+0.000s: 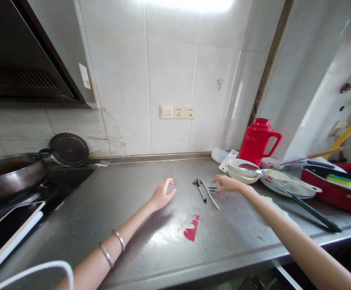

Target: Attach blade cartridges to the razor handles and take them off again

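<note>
My left hand (163,194) hovers low over the steel counter (117,225), fingers loosely curved, thumb apart, nothing in it. Two bracelets circle that wrist. To its right lies a dark-handled razor (200,191). Alongside the razor is a slim, slightly curved, pale grey stick-like thing (209,194). Small dark green pieces (212,189) show between this and my right hand (227,184), too small to name. The right hand's fingers are bent but apart, close by those pieces; I see nothing held. A torn red patch (191,230) is on the counter nearer to me.
White bowls (243,169), plates and a black-handled utensil (317,214) crowd the right, beside a red thermos flask (258,141). Further right stands a red pan (329,193) with a sponge (340,180). At left are a steel pan (15,173) and a white-edged device (12,237).
</note>
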Demonstrator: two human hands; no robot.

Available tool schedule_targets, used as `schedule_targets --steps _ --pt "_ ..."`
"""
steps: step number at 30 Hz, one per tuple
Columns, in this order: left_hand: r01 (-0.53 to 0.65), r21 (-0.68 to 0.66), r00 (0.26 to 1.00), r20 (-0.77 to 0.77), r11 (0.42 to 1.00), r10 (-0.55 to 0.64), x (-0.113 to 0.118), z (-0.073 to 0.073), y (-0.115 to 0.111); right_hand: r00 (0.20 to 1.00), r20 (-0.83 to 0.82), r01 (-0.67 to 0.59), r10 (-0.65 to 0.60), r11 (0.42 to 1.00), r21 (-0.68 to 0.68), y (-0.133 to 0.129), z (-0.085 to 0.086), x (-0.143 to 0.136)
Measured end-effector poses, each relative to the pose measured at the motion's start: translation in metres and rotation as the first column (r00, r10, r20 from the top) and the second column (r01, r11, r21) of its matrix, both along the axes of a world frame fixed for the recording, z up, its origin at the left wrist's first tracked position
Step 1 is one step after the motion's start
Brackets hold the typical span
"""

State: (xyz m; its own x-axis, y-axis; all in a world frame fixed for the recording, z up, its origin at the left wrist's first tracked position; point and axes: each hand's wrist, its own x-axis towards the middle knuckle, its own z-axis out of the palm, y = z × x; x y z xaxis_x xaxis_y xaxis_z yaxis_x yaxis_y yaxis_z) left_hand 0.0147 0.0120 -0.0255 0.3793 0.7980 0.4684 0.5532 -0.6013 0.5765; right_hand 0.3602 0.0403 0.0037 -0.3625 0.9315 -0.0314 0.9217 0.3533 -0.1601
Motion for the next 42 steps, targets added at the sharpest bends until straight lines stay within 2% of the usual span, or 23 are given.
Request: schedule_targets --steps 5,16,20,24,29,32,35,39,42 --pt "-0.029 0.014 1.0 -0.011 0.999 0.029 -0.007 -0.004 0.004 0.999 0.013 0.037 -0.037 0.998 -0.045 0.012 -0.013 0.011" --pt "-0.044 0.037 0.999 -0.025 0.998 0.045 -0.016 -0.012 0.006 0.997 -0.048 0.059 -0.065 0.992 -0.114 0.015 -0.018 0.011" --pt "-0.042 0.048 0.999 -0.019 0.998 0.043 -0.018 -0.014 0.007 0.997 -0.049 0.05 -0.057 0.992 -0.12 0.013 -0.016 0.008" --pt "-0.055 0.05 0.997 -0.049 0.997 0.057 -0.022 -0.014 0.007 0.986 -0.108 0.116 -0.131 0.984 -0.132 0.009 -0.01 0.007" --pt "-0.086 0.172 0.974 -0.192 0.981 0.119 -0.042 -0.015 0.011 0.951 -0.238 0.187 -0.196 0.981 -0.059 0.004 0.004 0.001" --pt "-0.171 0.222 0.946 -0.236 0.96 0.223 -0.061 -0.018 0.017 0.935 -0.297 0.199 -0.193 0.98 -0.009 0.005 0.007 -0.011" --pt "-0.291 0.224 0.914 -0.223 0.93 0.339 -0.081 -0.023 0.026 0.925 -0.323 0.211 -0.203 0.977 -0.009 0.006 0.004 -0.034" --pt "-0.48 0.133 0.839 -0.219 0.867 0.497 -0.101 -0.03 0.036 0.931 -0.307 0.209 -0.198 0.978 0.006 0.004 -0.007 -0.08" --pt "-0.555 0.047 0.784 -0.305 0.83 0.541 -0.105 -0.031 0.037 0.947 -0.281 0.17 -0.154 0.985 0.036 -0.002 -0.014 -0.119"
